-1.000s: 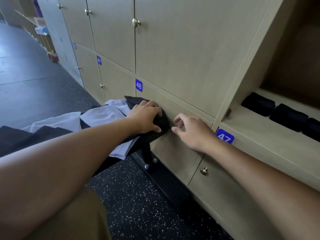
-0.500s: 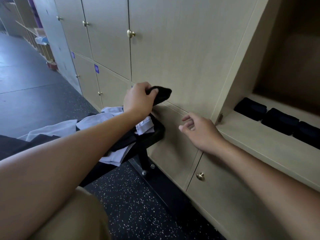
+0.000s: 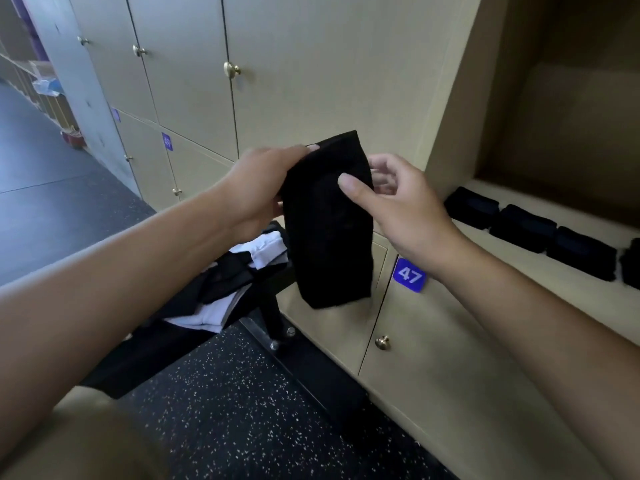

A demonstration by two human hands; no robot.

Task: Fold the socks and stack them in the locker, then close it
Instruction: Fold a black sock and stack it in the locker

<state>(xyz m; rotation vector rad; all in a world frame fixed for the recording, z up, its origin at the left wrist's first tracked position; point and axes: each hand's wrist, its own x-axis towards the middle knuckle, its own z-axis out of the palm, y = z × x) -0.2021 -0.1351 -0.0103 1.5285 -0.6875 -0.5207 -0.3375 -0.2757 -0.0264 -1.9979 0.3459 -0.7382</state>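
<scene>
A: Where was the black sock (image 3: 329, 220) seen?

B: It was held up in front of the closed locker doors, hanging down, a little above the bench (image 3: 266, 289) with the pile of black and white clothes (image 3: 235, 282). Its top edge was pinched by the left hand (image 3: 259, 188), and its right side was gripped between thumb and fingers of the right hand (image 3: 398, 199).

A: And the open locker (image 3: 554, 116)?

B: It was seen at the right. On its shelf, four folded black socks (image 3: 526, 228) were laid in a row, side by side.
</scene>
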